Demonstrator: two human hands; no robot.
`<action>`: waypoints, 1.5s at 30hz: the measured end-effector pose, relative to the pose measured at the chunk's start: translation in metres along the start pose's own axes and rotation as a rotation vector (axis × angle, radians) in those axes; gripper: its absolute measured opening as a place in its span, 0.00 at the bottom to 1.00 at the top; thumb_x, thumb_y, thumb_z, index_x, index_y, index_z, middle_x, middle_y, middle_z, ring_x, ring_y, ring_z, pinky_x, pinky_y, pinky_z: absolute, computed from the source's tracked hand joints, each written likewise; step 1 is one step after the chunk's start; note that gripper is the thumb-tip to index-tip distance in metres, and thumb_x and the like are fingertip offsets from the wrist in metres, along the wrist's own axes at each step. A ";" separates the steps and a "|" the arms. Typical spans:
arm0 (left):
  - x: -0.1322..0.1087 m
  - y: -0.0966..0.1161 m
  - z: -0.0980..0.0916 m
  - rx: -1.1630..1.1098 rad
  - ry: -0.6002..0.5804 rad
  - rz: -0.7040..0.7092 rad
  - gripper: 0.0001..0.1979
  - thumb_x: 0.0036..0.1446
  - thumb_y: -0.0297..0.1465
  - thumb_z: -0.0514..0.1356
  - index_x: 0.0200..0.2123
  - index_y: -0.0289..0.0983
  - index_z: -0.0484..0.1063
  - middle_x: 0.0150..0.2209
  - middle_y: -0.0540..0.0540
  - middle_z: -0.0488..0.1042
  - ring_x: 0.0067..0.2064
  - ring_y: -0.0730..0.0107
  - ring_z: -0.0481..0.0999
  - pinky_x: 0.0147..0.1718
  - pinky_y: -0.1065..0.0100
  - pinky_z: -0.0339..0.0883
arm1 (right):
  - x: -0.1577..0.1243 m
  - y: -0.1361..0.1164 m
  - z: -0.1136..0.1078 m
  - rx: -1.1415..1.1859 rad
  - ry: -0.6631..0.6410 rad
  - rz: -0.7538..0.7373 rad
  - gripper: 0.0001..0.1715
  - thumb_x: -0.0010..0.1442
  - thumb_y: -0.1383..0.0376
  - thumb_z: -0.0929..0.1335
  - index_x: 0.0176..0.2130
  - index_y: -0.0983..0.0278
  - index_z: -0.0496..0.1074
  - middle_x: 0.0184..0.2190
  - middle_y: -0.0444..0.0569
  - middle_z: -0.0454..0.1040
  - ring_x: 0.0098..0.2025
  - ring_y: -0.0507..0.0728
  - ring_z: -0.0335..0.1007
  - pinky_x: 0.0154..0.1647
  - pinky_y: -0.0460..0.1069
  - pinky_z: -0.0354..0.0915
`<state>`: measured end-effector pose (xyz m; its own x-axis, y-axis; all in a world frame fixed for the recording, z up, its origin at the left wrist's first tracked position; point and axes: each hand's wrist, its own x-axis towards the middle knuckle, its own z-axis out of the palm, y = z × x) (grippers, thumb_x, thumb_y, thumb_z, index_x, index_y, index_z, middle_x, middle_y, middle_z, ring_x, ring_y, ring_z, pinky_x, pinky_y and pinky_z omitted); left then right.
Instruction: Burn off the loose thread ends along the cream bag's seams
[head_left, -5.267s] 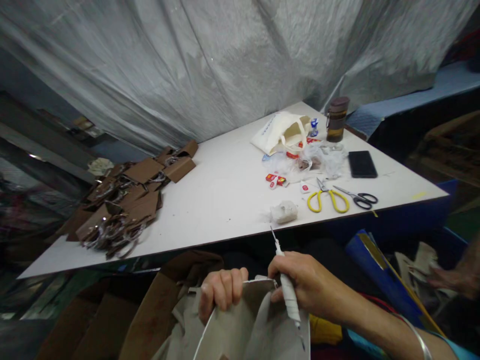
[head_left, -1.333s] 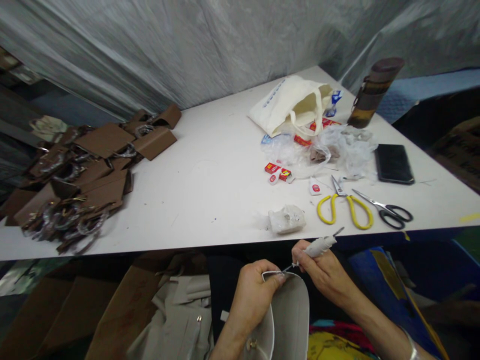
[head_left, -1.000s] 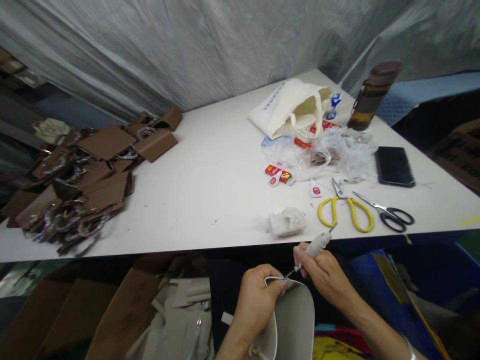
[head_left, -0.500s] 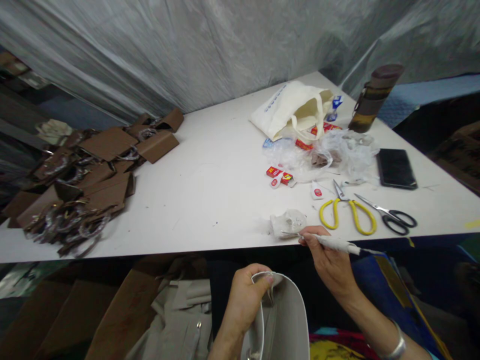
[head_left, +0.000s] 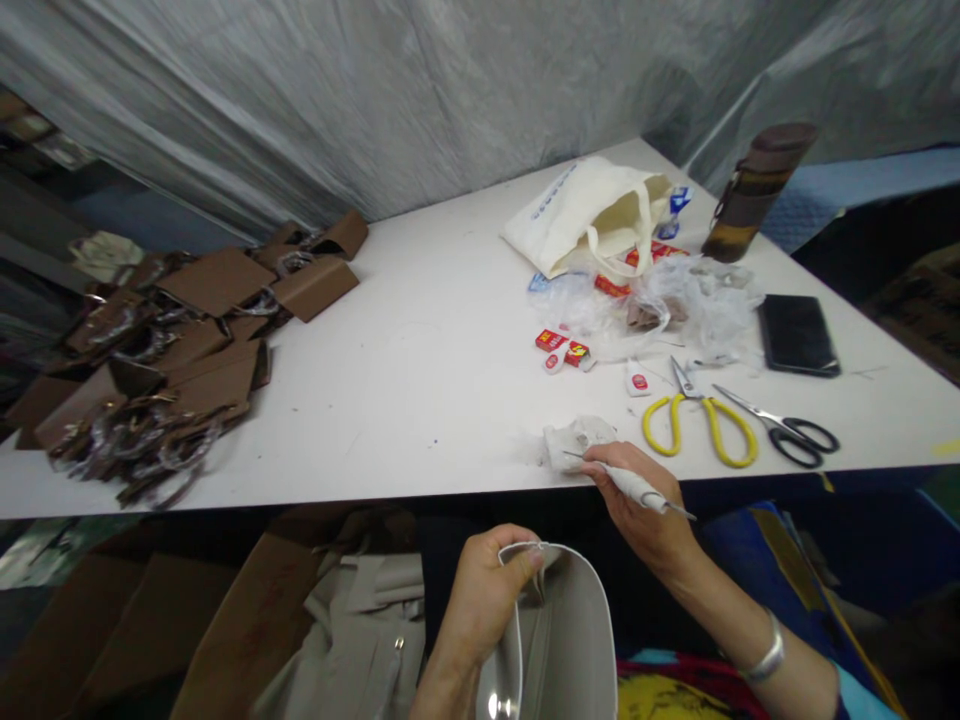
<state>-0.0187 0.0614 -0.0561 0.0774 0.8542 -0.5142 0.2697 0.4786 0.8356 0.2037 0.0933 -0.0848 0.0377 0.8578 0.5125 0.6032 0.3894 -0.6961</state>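
Observation:
My left hand (head_left: 484, 600) is closed on the top edge of a pale grey bag (head_left: 570, 640) held below the table's front edge. My right hand (head_left: 641, 500) pinches a thin white-wrapped tool (head_left: 634, 485) with a metal tip at each end. One tip rests on a crumpled white wad (head_left: 574, 442) lying near the edge of the white table (head_left: 420, 380).
Yellow-handled scissors (head_left: 701, 425) and black-handled scissors (head_left: 787, 430) lie right of the wad. Behind them are small red packets (head_left: 561, 345), crumpled clear plastic (head_left: 690, 300), a black phone (head_left: 797, 335), a cream tote bag (head_left: 592, 215) and a brown bottle (head_left: 750, 190). Brown bags (head_left: 172, 350) pile at the left.
My right hand has left the bag's edge and swung the tool up to the white wad on the table. My left hand keeps its hold on the bag.

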 end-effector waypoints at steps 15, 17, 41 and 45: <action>-0.001 0.005 -0.002 -0.034 -0.062 0.000 0.10 0.48 0.34 0.70 0.31 0.32 0.81 0.26 0.46 0.78 0.29 0.68 0.73 0.31 0.69 0.64 | -0.031 -0.033 -0.012 0.558 -0.201 0.399 0.23 0.76 0.54 0.62 0.33 0.62 0.73 0.25 0.43 0.71 0.29 0.54 0.69 0.32 0.47 0.64; -0.001 0.004 -0.002 -0.041 -0.057 -0.002 0.10 0.49 0.34 0.70 0.32 0.32 0.81 0.27 0.46 0.79 0.30 0.68 0.73 0.31 0.69 0.64 | -0.032 -0.033 -0.011 0.574 -0.201 0.410 0.23 0.75 0.54 0.62 0.33 0.62 0.73 0.24 0.43 0.71 0.28 0.54 0.69 0.31 0.47 0.64; -0.005 0.003 0.006 -0.039 -0.028 0.033 0.09 0.49 0.35 0.67 0.31 0.33 0.79 0.25 0.49 0.74 0.29 0.68 0.69 0.31 0.69 0.61 | -0.032 -0.032 0.003 0.620 -0.288 0.452 0.21 0.74 0.53 0.64 0.35 0.63 0.74 0.26 0.44 0.71 0.30 0.54 0.69 0.33 0.47 0.66; -0.004 -0.003 0.006 -0.037 0.002 0.044 0.09 0.49 0.34 0.67 0.30 0.34 0.78 0.25 0.49 0.72 0.29 0.68 0.68 0.30 0.69 0.60 | -0.037 -0.029 -0.003 0.634 -0.323 0.379 0.20 0.74 0.53 0.64 0.37 0.62 0.75 0.30 0.46 0.74 0.34 0.55 0.72 0.36 0.48 0.68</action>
<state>-0.0139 0.0554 -0.0572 0.0865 0.8749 -0.4765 0.2307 0.4477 0.8639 0.1872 0.0495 -0.0816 -0.1412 0.9866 0.0815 0.0248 0.0858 -0.9960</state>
